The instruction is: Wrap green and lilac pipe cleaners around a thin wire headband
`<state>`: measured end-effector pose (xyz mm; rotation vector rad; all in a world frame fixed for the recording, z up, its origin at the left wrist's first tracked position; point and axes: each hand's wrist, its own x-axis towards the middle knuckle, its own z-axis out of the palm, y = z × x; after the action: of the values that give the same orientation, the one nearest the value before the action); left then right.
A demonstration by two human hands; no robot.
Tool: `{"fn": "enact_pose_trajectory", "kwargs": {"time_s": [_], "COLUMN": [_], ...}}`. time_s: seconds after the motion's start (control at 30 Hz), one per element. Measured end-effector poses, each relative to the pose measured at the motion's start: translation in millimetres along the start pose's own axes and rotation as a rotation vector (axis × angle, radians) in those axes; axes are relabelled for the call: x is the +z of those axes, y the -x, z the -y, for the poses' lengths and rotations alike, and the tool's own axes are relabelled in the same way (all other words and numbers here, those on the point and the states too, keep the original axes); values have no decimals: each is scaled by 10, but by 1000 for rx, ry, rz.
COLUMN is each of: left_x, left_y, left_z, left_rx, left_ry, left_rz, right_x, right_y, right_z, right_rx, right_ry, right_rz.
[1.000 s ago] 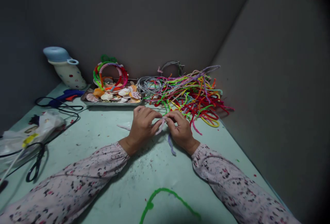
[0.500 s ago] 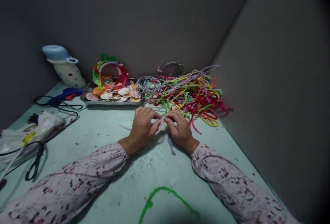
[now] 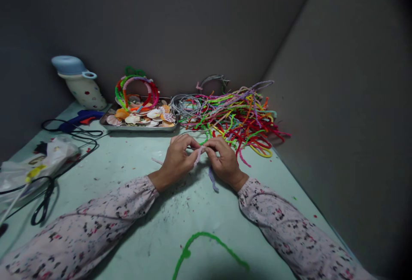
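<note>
Above the middle of the table, my left hand (image 3: 178, 157) pinches a pale pink fuzzy stem (image 3: 198, 156) between thumb and forefinger. My right hand (image 3: 224, 159) is closed on the same pink stem, its fingertips almost touching those of my left hand. One thin pink end (image 3: 156, 160) sticks out to the left behind my left hand. A lilac fuzzy stem (image 3: 213, 180) hangs below my right hand; where it joins the pink one is hidden by the fingers.
A metal tray (image 3: 141, 129) of shells and fuzzy rings stands behind. Right of it lie coiled wire (image 3: 186, 107) and a tangled stem pile (image 3: 244, 117). At left are a bottle (image 3: 82, 86), glue gun (image 3: 79, 119), cables and plastic bag (image 3: 61, 153); a green stem (image 3: 206, 234) lies in front.
The pink stem between my fingertips has shifted slightly left, and its left end shows a little less. Both hands keep their pinch.
</note>
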<state>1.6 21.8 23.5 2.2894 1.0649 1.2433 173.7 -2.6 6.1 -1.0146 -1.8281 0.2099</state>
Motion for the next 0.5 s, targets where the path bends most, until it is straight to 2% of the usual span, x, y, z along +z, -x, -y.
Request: {"fn": "enact_pose_trajectory", "kwargs": {"time_s": [0.27,0.5], "left_x": [-8,-31], "left_y": [-15,-19], "left_z": [32,21], "left_rx": [-29,22], "left_ry": [61,36], "left_rz": [15,26], "right_x": [-1,7], "right_y": [-1,3], "right_z": [-4,-15], "right_rx": [-28,-38], "right_ry": [-4,-9], "right_rz": [-22,-34]}}
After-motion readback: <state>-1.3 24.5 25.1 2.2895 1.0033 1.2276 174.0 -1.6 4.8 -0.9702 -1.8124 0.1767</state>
